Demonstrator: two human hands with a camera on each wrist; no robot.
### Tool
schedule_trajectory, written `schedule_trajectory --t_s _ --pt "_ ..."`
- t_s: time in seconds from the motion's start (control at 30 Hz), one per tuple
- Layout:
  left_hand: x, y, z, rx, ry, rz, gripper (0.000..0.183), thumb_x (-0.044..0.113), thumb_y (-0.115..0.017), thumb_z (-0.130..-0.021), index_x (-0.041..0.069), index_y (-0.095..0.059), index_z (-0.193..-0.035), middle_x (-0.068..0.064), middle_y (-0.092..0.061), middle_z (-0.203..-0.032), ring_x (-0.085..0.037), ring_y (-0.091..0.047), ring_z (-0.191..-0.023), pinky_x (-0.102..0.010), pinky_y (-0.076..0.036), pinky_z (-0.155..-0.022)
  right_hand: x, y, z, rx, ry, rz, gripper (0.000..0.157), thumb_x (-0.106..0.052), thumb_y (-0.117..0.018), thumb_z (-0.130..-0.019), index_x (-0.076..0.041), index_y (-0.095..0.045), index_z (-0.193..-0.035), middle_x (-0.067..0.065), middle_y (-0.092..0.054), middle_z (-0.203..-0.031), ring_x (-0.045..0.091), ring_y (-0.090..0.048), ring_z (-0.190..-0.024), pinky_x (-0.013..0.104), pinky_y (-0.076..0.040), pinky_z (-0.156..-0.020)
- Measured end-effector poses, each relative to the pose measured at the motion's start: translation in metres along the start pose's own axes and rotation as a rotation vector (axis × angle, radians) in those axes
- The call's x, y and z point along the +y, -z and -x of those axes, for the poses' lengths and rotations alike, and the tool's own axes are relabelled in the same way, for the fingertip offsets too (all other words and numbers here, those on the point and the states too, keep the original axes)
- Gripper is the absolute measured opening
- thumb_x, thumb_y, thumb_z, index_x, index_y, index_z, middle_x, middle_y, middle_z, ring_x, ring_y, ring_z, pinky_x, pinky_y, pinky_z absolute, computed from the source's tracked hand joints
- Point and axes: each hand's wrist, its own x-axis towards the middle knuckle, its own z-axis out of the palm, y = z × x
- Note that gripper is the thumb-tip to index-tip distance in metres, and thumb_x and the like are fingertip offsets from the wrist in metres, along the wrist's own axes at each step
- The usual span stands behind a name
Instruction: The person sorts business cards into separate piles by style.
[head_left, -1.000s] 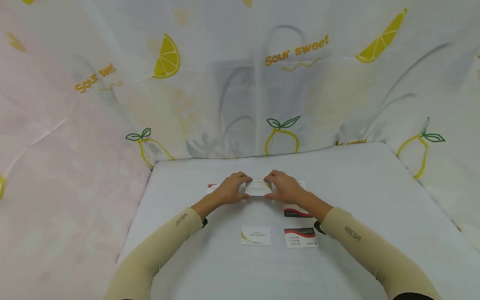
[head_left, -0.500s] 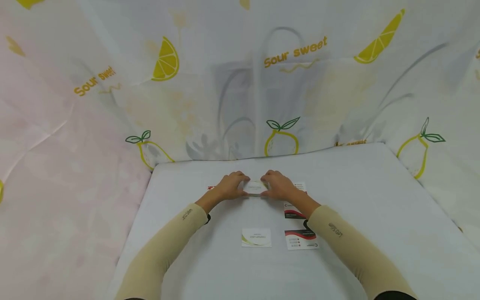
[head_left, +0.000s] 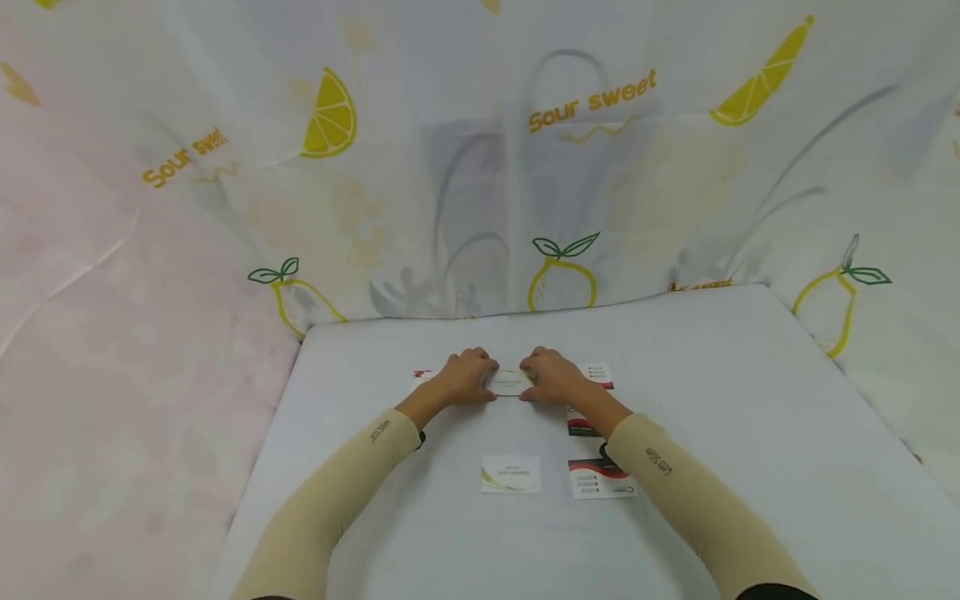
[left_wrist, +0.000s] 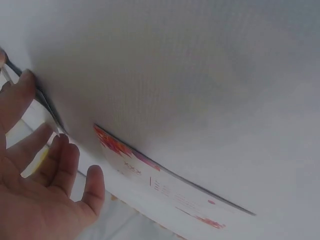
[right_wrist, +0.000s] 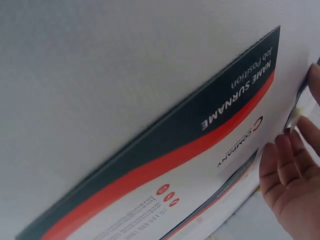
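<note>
A white business card (head_left: pixel 508 382) with a gold-green curve lies level between both hands at the back middle of the table. My left hand (head_left: pixel 467 377) pinches its left end, thumb at the near edge and fingers at the far edge. At the opposite end my right hand (head_left: pixel 552 377) grips it the same way. In the left wrist view, a white card with a red-orange pattern (left_wrist: pixel 165 187) lies beside the left hand (left_wrist: pixel 42 182). The right wrist view has a black, red and white card (right_wrist: pixel 195 135) close to the right hand (right_wrist: pixel 292 175).
Nearer on the white table (head_left: pixel 420 533) lie another gold-curved white card (head_left: pixel 511 474) and a black-red card (head_left: pixel 600 479). Another red-and-white card (head_left: pixel 599 374) sits at the back right, partly behind the right hand. A lemon-printed curtain (head_left: pixel 480 167) stands behind the table.
The right hand and forearm have shifted left. The card between the hands has moved slightly left and toward me, and now appears lower. The other cards lie where they were.
</note>
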Motion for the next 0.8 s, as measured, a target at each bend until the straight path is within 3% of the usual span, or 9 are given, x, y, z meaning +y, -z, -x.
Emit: schedule_trajectory --t_s 0.3,0.47,0.8 --pt "-0.0018 -0.0003 -0.0058 -0.039 0.041 0.044 0.058 0.032 -0.079 -0.084 0.010 -0.060 -0.134 -0.011 -0.055 -0.133 -0.028 -0.053 -0.123 -0.054 -0.041 -0.100 -0.0059 0.0037 0.0005 -0.004 -0.042 -0.036 0.054 -0.031 -0.083 -0.080 -0.003 -0.066 -0.123 0.013 -0.058 -0.120 0.028 -0.057 -0.109 0.042 -0.048 -0.095" --pt "-0.0028 -0.0007 -0.0077 -0.058 0.052 0.012 0.059 0.034 -0.079 -0.084 0.012 -0.060 -0.135 -0.011 -0.056 -0.133 -0.027 -0.052 -0.123 -0.054 -0.040 -0.101 -0.0067 0.0002 -0.0014 -0.003 -0.058 -0.013 0.054 -0.033 -0.083 -0.080 -0.004 -0.065 -0.123 0.013 -0.058 -0.120 0.027 -0.057 -0.107 0.042 -0.048 -0.094" --pt "-0.0006 0.0015 -0.0077 -0.058 0.070 0.013 0.060 0.035 -0.080 -0.083 0.010 -0.061 -0.134 -0.012 -0.056 -0.132 -0.028 -0.053 -0.122 -0.054 -0.041 -0.101 -0.0055 0.0006 -0.0015 -0.013 -0.068 -0.032 0.056 -0.033 -0.082 -0.081 -0.005 -0.063 -0.126 0.015 -0.056 -0.125 0.030 -0.055 -0.113 0.044 -0.047 -0.098"
